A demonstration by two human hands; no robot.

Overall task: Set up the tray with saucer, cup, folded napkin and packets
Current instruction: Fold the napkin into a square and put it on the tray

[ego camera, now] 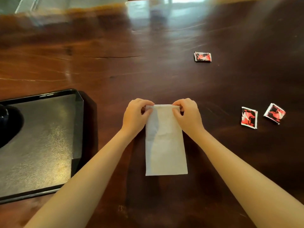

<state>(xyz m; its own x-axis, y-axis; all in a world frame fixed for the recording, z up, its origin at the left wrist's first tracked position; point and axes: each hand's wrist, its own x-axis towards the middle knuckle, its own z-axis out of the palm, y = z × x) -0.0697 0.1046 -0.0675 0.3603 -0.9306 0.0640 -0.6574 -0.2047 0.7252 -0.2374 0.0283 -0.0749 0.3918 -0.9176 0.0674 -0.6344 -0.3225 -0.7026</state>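
Note:
A white napkin point(166, 145) lies on the dark wooden table point(115, 63) as a long folded rectangle. My left hand point(136, 115) pinches its far left corner and my right hand point(187, 114) pinches its far right corner. A black tray point(41, 145) sits to the left, with a dark rounded object point(9, 124) on it at the frame's left edge, only partly visible. Three red-and-black packets lie on the table to the right: one farther away point(202, 56), two close together nearer me point(248, 117) point(274, 113).
The table's far edge runs along the top of the view, with a bright floor beyond it. A long crack in the wood point(111, 56) crosses the table beyond the tray.

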